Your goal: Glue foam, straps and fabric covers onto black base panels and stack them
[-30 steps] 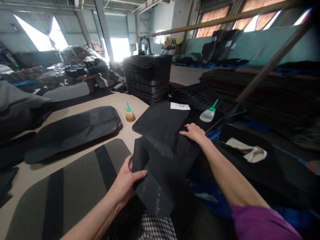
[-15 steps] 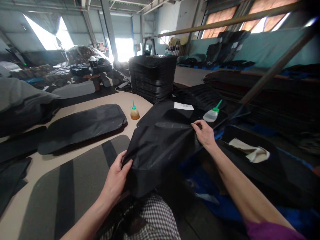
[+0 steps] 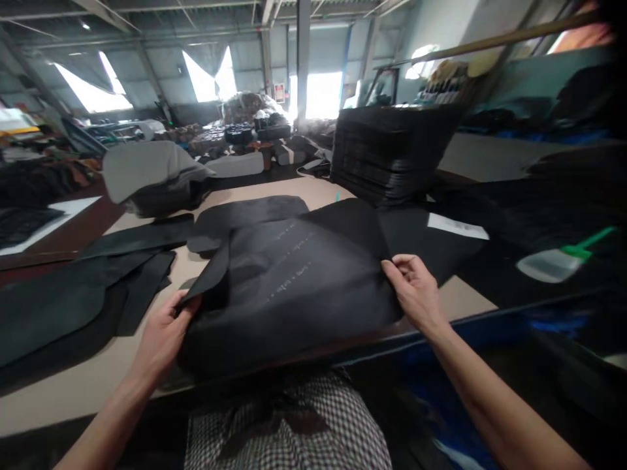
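Observation:
A large black sheet (image 3: 304, 281) with rows of small pale printed marks is stretched between my hands over the front of the table. My left hand (image 3: 169, 323) pinches its left edge, where the material folds up. On the opposite side my right hand (image 3: 414, 287) grips the right edge between thumb and fingers. Beneath and behind the sheet, a dark rounded piece (image 3: 255, 207) lies partly covered on the table.
Black pieces (image 3: 53, 307) lie at the left. Behind stands a tall black stack (image 3: 392, 150). A white label (image 3: 458, 226) rests on black material at the right, near a squeeze bottle (image 3: 553, 264) with a green spout. The beige table (image 3: 29, 408) shows at the front left.
The view has turned left. Both hands have carried the sheet leftward over the table and spread it wider; its printed marks now show. The amber bottle is mostly hidden behind it.

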`<state>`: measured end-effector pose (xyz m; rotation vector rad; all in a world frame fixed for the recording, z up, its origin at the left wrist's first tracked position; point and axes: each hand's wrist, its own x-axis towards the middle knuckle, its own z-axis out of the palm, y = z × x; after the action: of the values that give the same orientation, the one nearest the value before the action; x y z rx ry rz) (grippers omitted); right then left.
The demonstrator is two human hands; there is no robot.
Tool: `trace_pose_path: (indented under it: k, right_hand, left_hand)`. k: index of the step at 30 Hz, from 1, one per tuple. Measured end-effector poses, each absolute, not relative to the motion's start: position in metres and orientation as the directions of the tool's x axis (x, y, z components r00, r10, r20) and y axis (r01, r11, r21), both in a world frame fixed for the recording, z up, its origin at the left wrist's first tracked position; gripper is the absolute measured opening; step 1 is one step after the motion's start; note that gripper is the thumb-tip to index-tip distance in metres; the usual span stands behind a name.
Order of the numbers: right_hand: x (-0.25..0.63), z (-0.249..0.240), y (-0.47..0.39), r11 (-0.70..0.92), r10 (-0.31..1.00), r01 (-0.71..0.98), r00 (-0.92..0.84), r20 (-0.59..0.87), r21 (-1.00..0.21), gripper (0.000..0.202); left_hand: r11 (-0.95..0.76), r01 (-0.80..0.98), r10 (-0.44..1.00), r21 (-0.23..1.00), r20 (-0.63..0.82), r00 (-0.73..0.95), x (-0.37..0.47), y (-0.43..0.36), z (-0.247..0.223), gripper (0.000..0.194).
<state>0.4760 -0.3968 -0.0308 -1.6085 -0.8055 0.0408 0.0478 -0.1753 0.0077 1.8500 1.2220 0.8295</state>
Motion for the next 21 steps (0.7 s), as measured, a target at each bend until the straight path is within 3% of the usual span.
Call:
trace_pose_path:
  k: [4,7,12,17,21]
  right_hand:
    - [0.439,-0.051,-0.353,-0.053,0.738,0.472,0.612,0.284,-0.88,0.039]
    - [0.425,-0.066,-0.329,-0.162,0.814,0.582,0.535,0.225,-0.797,0.037]
    - [0.42,-0.082,-0.314,-0.284,0.84,0.753,0.494,0.224,-0.593,0.028]
    - [0.42,-0.086,-0.319,-0.309,0.843,0.772,0.493,0.215,-0.556,0.028]
    - [0.421,-0.085,-0.326,-0.301,0.828,0.744,0.514,0.225,-0.596,0.029]
  left_hand:
    - [-0.156,0.594,0.98,0.789,0.051,0.19,-0.004,-0.146,-0.004,0.067]
    - [-0.181,0.729,0.98,0.66,0.06,0.189,-0.022,-0.125,-0.023,0.063]
    - [-0.215,0.927,0.976,0.307,0.038,0.213,-0.02,-0.113,-0.05,0.053]
    - [-0.197,0.98,0.977,-0.028,0.076,0.199,-0.013,-0.121,-0.055,0.061]
    - [-0.197,0.972,0.973,-0.128,0.097,0.21,-0.009,-0.124,-0.052,0.068]
